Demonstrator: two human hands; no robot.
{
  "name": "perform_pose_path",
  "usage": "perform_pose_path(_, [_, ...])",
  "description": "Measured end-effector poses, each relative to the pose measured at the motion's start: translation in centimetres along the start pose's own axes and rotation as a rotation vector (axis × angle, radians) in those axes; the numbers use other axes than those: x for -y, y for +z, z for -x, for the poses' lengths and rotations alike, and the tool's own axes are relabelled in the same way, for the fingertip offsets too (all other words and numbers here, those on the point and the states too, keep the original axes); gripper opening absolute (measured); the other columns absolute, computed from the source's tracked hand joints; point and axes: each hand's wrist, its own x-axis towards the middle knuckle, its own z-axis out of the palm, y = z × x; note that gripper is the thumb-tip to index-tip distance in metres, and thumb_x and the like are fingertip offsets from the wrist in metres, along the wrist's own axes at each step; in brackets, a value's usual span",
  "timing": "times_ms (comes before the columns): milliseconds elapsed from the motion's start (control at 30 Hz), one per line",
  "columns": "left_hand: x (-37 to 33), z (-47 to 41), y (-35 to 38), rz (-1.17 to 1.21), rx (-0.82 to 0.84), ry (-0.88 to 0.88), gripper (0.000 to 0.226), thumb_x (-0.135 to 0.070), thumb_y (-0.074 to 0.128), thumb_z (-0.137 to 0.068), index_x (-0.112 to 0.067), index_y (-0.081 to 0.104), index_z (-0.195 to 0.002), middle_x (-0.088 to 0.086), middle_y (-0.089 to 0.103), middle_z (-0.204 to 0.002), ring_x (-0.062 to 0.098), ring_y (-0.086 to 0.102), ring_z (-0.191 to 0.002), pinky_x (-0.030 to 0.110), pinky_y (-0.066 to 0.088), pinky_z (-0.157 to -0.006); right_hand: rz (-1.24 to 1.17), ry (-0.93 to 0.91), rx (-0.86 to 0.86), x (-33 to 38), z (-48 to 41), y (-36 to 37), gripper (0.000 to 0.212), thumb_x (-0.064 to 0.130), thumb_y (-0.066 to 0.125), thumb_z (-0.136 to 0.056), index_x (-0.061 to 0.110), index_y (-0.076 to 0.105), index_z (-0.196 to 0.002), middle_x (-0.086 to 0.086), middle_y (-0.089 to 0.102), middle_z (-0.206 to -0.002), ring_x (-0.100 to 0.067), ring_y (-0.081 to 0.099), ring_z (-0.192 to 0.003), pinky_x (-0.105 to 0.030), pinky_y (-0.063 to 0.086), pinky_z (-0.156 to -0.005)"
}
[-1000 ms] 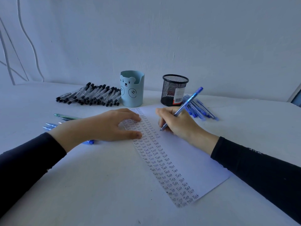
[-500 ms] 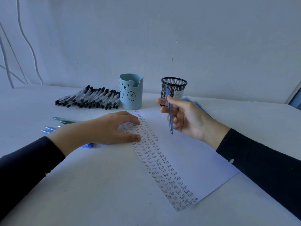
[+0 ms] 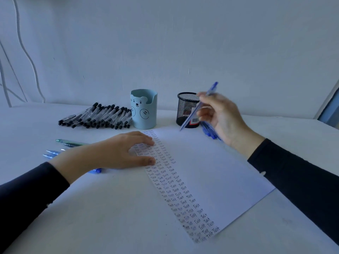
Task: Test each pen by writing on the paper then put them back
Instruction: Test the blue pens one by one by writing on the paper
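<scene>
The right hand [image 3: 223,116] is curled round one pen [image 3: 192,114]; one paper [image 3: 211,162] is pressed by the flat left hand [image 3: 110,153].

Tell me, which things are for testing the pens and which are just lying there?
For the job: blue pen in the right hand; paper under the left hand; black pens; spare blue pens by the mesh cup; loose pens on the left.
Just lying there, it seems: bear cup, mesh cup, wall cables.
</scene>
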Motion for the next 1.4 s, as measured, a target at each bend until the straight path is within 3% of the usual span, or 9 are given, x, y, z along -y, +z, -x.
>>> perform_pose_path(100, [0.1, 0.0, 0.1, 0.003, -0.006, 0.007, 0.071, -0.078, 0.053, -0.069, -0.045, 0.048, -0.132, -0.031, 0.039, -0.136, -0.010, 0.037, -0.125, 0.010, 0.021, -0.103, 0.301, -0.418, -0.262, 0.0, -1.0, -2.8, 0.018, 0.007, 0.062, -0.091, 0.024, 0.057, -0.093, 0.001, 0.061, -0.079, -0.017, 0.060, -0.071, -0.026, 0.054, -0.070])
perform_pose_path(167, [0.2, -0.1, 0.1, 0.009, -0.009, 0.016, 0.076, -0.084, 0.050, -0.066, -0.045, 0.049, -0.131, -0.032, 0.039, -0.135, -0.011, 0.037, -0.124, 0.008, 0.020, -0.102, 0.455, -0.520, -0.318, -0.9, -1.2, -4.3, 0.020, 0.008, 0.062, -0.091, 0.026, 0.053, -0.091, 0.006, 0.059, -0.086, -0.013, 0.061, -0.078, -0.022, 0.052, -0.077])
perform_pose_path(433, [0.2, -0.1, 0.1, 0.006, -0.005, 0.023, 0.080, -0.088, 0.046, -0.062, -0.048, 0.047, -0.131, -0.037, 0.035, -0.130, -0.011, 0.036, -0.124, 0.011, 0.021, -0.104, 0.999, -0.366, -0.172, -4.6, -2.1, -7.2, 0.012, -0.002, 0.066, -0.081, 0.005, 0.057, -0.077, -0.008, 0.064, -0.083, -0.013, 0.059, -0.074, -0.005, 0.042, -0.065])
perform_pose_path(667, [0.2, -0.2, 0.0, 0.007, -0.003, 0.028, 0.073, -0.084, 0.049, -0.066, -0.050, 0.046, -0.130, -0.038, 0.035, -0.130, -0.012, 0.036, -0.124, 0.011, 0.021, -0.104, 1.188, -0.302, -0.018, -5.4, -1.8, -7.3, 0.012, 0.003, 0.067, -0.077, 0.015, 0.062, -0.078, -0.003, 0.060, -0.084, -0.019, 0.057, -0.076, -0.034, 0.048, -0.067])
perform_pose_path(767, [0.4, -0.1, 0.0, 0.004, -0.003, 0.034, 0.077, -0.086, 0.048, -0.065, -0.048, 0.046, -0.132, -0.037, 0.035, -0.132, -0.011, 0.036, -0.125, 0.013, 0.022, -0.105, 1.288, -0.350, -0.055, -5.3, -1.5, -7.1, 0.006, 0.013, 0.067, -0.081, 0.016, 0.064, -0.084, 0.002, 0.061, -0.086, -0.021, 0.057, -0.083, -0.034, 0.044, -0.068])
perform_pose_path(900, [0.3, -0.3, 0.1, -0.005, -0.008, 0.043, 0.080, -0.086, 0.047, -0.065, -0.046, 0.046, -0.134, -0.035, 0.035, -0.133, -0.010, 0.036, -0.124, 0.015, 0.022, -0.106, 1.200, -0.457, -0.068, -4.9, -0.8, -4.9, 0.006, 0.015, 0.067, -0.082, 0.020, 0.064, -0.083, 0.008, 0.063, -0.086, -0.014, 0.056, -0.085, -0.030, 0.042, -0.070])
perform_pose_path(1033, [0.2, -0.1, -0.7, 0.049, -0.040, 0.050, 0.072, -0.085, 0.047, -0.067, -0.046, 0.052, -0.127, -0.034, 0.045, -0.128, -0.016, 0.042, -0.116, 0.017, 0.030, -0.105, 1.049, -0.522, 0.219, -5.3, 0.9, -1.3, 0.008, 0.012, 0.067, -0.082, 0.019, 0.064, -0.083, 0.011, 0.064, -0.084, -0.003, 0.053, -0.085, -0.021, 0.040, -0.077])
perform_pose_path(1167, [1.0, 0.8, -4.2, 0.185, -0.174, 0.011, 0.044, -0.064, 0.063, -0.074, -0.037, 0.069, -0.109, -0.022, 0.068, -0.109, -0.009, 0.061, -0.101, 0.017, 0.048, -0.095, 1.188, -0.763, 0.366, -6.2, 2.0, -0.6, 0.003, 0.015, 0.062, -0.084, 0.015, 0.065, -0.085, 0.007, 0.062, -0.088, -0.015, 0.055, -0.087, -0.029, 0.043, -0.082])
perform_pose_path(1400, [3.0, 3.2, -7.2, 0.106, -0.007, -0.170, 0.016, -0.044, 0.079, -0.070, -0.037, 0.078, -0.085, -0.021, 0.072, -0.092, -0.006, 0.064, -0.087, 0.017, 0.044, -0.084, 1.069, -0.688, 0.378, -6.7, 1.9, -1.0, 0.009, 0.008, 0.067, -0.082, 0.015, 0.064, -0.087, 0.005, 0.061, -0.091, -0.021, 0.056, -0.089, -0.043, 0.047, -0.081])
